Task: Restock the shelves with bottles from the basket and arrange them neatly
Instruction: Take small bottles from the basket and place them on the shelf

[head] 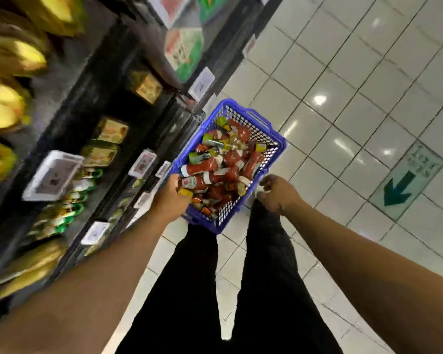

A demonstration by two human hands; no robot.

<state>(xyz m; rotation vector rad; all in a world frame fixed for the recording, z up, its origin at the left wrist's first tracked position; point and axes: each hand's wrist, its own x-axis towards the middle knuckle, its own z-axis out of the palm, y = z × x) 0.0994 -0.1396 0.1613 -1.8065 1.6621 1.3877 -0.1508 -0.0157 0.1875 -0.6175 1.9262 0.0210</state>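
A blue plastic basket [276,139] stands on the floor by my feet, packed with red sauce bottles [230,159] lying in a heap. My left hand [168,199] reaches over the basket's near left rim. Its thumb and fingers are at a red bottle with a white label [193,182], and the back of the hand hides whether they grip it. My right hand [278,194] hovers just outside the near right rim with loosely curled fingers and nothing visible in it. The dark shelves [113,103] run along my left.
The shelves hold yellow packets [8,106], boxed goods [111,130], green-topped bottles [69,210] and white price tags [53,175], all blurred. White tiled floor [343,72] lies to the right, with a green arrow sticker [398,189]. My black-trousered legs [264,290] stand below the basket.
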